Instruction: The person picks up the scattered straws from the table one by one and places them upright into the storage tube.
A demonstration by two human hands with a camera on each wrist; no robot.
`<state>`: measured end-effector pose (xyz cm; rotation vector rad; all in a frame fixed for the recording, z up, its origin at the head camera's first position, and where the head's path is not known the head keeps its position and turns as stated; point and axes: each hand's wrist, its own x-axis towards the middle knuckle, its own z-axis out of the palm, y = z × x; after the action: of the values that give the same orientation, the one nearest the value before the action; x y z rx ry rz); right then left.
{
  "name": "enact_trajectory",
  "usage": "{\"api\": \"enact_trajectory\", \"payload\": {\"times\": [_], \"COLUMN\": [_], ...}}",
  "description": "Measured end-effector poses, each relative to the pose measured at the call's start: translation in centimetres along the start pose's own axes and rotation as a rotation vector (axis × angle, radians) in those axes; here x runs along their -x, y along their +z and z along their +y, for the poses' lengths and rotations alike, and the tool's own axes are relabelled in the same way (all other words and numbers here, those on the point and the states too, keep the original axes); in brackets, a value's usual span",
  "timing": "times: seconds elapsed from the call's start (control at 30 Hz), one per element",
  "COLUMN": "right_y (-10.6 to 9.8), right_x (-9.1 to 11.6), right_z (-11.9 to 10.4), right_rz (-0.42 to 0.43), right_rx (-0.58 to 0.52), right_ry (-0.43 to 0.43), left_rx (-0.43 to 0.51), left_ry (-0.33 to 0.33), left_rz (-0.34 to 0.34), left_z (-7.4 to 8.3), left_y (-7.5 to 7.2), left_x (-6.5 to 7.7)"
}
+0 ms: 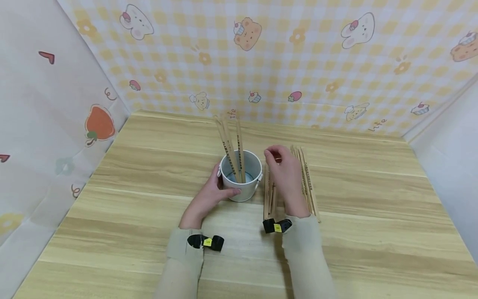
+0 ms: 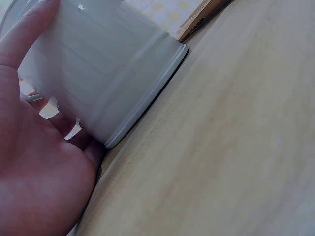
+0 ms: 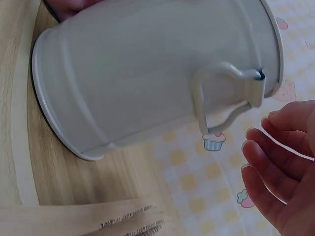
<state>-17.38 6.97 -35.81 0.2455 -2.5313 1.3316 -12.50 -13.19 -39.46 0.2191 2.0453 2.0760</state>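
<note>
A small white metal bucket (image 1: 244, 193) with side handles stands on the table, a few paper-wrapped straws (image 1: 240, 149) leaning inside it. My left hand (image 1: 209, 196) grips the bucket's left side, its thumb across the front and the other fingers behind. To the right of the bucket, my right hand (image 1: 288, 176) hovers above more wrapped straws (image 1: 309, 182) laid on the table. In the right wrist view the right hand's loosely bent fingers (image 3: 275, 162) hold nothing, apart from the bucket's side handle (image 3: 199, 96). That hand partly hides the straws under it.
The wood-grain table (image 1: 373, 207) meets a yellow checked cloth backdrop (image 1: 317, 62) at its far edge. A white patterned cloth (image 1: 45, 104) hangs at the left. Black straps (image 1: 213, 242) circle the sleeves at both wrists.
</note>
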Motion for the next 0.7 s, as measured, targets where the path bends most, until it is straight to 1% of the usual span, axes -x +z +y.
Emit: {"api": "enact_trajectory", "payload": {"times": [0.1,0.2,0.47,0.7], "right_y": [-0.3,-0.8,-2.0,-3.2], "right_x": [-0.1,-0.2,-0.4,-0.6], "right_z": [0.2,0.5,1.7,2.9], "right_rz": [0.007,0.012,0.057,0.097], "right_rx": [0.011,0.011,0.024,0.024], "right_ry": [0.012,0.044,0.109,0.156], "left_rx": [0.005,0.008,0.011,0.009], "left_ry": [0.005,0.006,-0.002,0.01], "left_rz": [-0.001,-0.001,-0.004,-0.012], "left_z": [0.0,0.0,0.0,-0.1], "left_y": [0.0,0.0,0.0,0.0], "left_x": [0.0,0.0,0.0,0.0]}}
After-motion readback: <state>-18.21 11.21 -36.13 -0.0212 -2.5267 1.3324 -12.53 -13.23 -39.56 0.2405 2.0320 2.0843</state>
